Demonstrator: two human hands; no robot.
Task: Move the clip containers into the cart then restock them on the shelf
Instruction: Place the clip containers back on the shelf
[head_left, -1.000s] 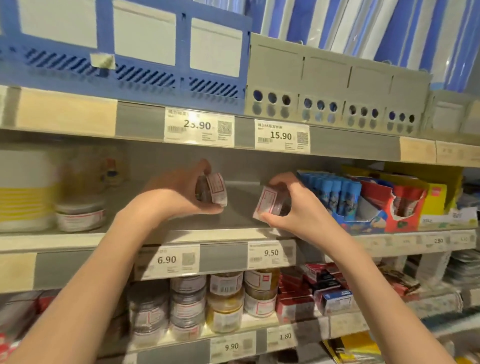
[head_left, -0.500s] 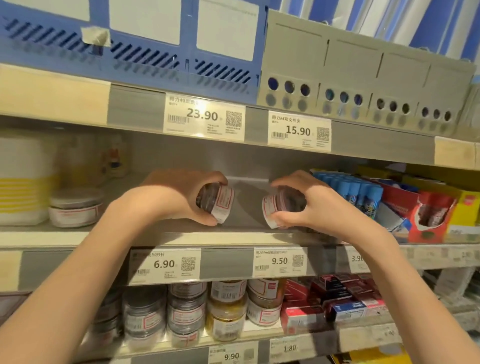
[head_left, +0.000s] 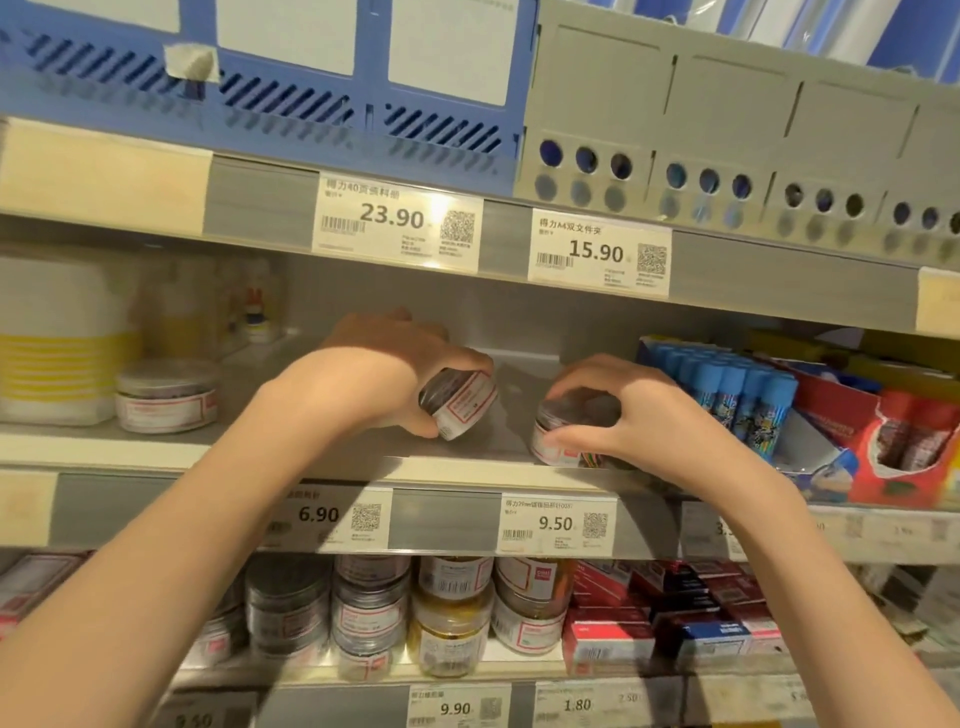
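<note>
Head view: my left hand (head_left: 384, 379) grips one clip container (head_left: 460, 402) tilted above the shelf (head_left: 311, 457); my right hand (head_left: 639, 415) clamps another container (head_left: 563, 434) from above, at the shelf's front edge. They look like small, light, rigid plastic tubs with smooth labelled walls, probably slippery, so I judge the best hold is across the lid rim, thumb opposite fingers.

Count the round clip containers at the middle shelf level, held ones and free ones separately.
Held: 2 (tilted container in left hand, upright container in right hand)
Free: 1 (labelled container at left)
Total: 3
</note>
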